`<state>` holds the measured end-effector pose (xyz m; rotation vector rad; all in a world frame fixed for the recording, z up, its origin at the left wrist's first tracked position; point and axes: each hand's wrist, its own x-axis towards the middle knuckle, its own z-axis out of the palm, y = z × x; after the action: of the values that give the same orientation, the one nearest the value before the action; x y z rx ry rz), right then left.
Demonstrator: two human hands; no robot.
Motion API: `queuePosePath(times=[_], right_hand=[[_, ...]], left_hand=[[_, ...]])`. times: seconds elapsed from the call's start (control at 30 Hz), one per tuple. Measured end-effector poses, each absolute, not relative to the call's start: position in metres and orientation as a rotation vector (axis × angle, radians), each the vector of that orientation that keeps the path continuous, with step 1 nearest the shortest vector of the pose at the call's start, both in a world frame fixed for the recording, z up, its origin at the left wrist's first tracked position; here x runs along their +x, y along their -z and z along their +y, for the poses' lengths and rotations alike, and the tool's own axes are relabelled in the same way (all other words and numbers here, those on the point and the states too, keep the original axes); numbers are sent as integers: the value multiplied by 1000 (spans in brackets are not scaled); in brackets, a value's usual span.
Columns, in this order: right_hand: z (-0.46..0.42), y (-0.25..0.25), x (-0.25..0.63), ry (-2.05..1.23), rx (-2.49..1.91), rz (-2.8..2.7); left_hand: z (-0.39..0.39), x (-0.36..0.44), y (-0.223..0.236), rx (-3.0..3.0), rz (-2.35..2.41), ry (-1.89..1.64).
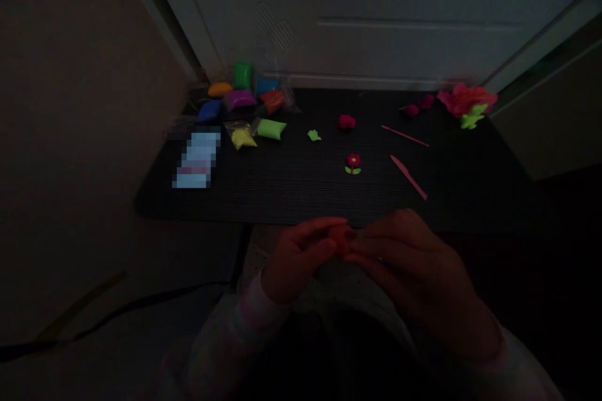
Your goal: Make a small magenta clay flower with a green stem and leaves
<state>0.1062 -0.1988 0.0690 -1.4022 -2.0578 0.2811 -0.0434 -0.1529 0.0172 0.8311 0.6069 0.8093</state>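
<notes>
Just in front of the table's near edge, my left hand [301, 257] and my right hand [414, 266] meet around a small lump of orange-red modelling clay [339, 242]. The fingers and thumb of the left hand pinch its left side. From the right, the other hand's fingers press on it and partly cover it. Beyond them on the table lies a small clay flower [353, 161] with red petals, a yellow centre and green leaves. To its right rests a pink plastic modelling knife [408, 177].
The dark table [291, 194] holds several bags of coloured clay [241, 99] at the back left and a pixelated phone-like rectangle [197, 160]. A red clay lump [347, 121], a green scrap [314, 135], a thin pink stick [404, 136] and a pink artificial flower [465, 100] lie farther back.
</notes>
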Motion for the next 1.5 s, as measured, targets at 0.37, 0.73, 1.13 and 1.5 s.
queuePosePath(times=[0.37,0.73,1.13,1.5], right_hand=[[-199,-68,108,-369,-1405,-2038],[-200,-68,105,-420,-1470,-1947],[-200,-67,107,-433,-1440,-2005],[-197,-68,109,-448,-1437,-2034]], left_hand=[[-152,-43,-16,846,618,-775],[-151,-44,-13,833,568,-793],[-151,-42,-14,704,523,-745],[-152,-42,-15,650,564,-693]])
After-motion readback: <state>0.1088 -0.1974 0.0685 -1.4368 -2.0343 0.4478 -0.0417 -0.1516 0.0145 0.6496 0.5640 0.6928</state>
